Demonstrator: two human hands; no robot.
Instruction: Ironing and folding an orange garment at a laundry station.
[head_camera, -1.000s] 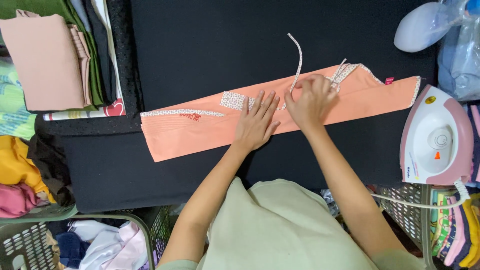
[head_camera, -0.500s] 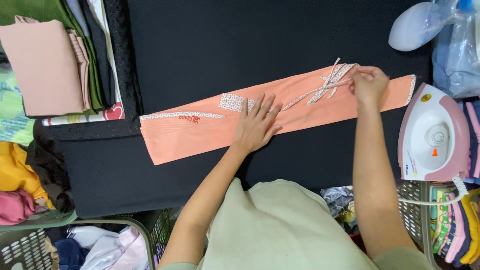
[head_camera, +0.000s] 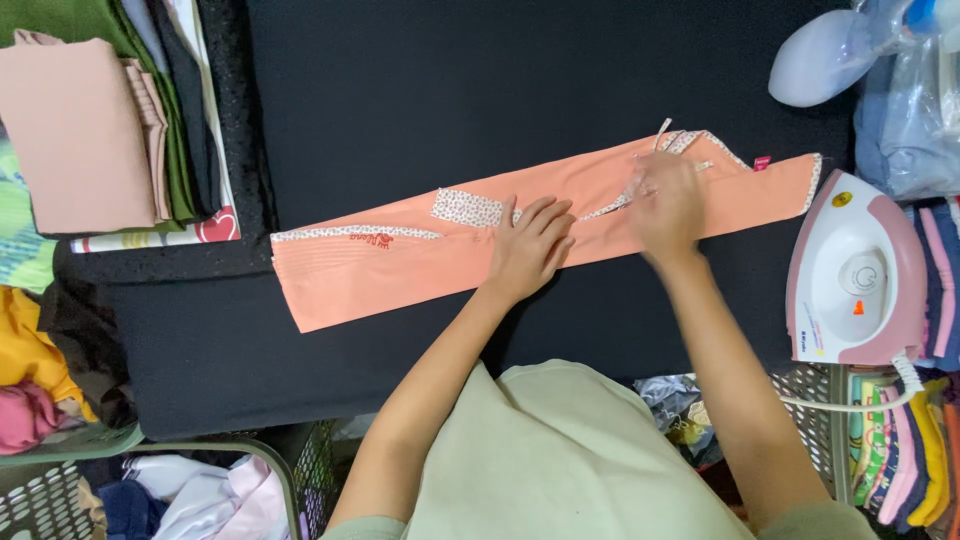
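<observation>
A long folded peach garment (head_camera: 400, 270) with floral-print trim lies across the black ironing surface (head_camera: 450, 90). My left hand (head_camera: 532, 245) rests flat on its middle, fingers spread, pressing it down. My right hand (head_camera: 667, 205), blurred from motion, lies on the garment's right part over the thin drawstrings (head_camera: 620, 205). Neither hand grips anything I can make out.
A pink and white iron (head_camera: 858, 275) stands at the right edge. Stacked folded clothes (head_camera: 90, 130) lie at the upper left. Laundry baskets (head_camera: 60, 495) with clothes sit below left. A plastic spray bottle (head_camera: 815, 60) and bags lie at the upper right.
My right hand swept right along the garment, then came back left over the drawstrings. The drawstrings now lie flatter on the fabric. My left hand stayed put.
</observation>
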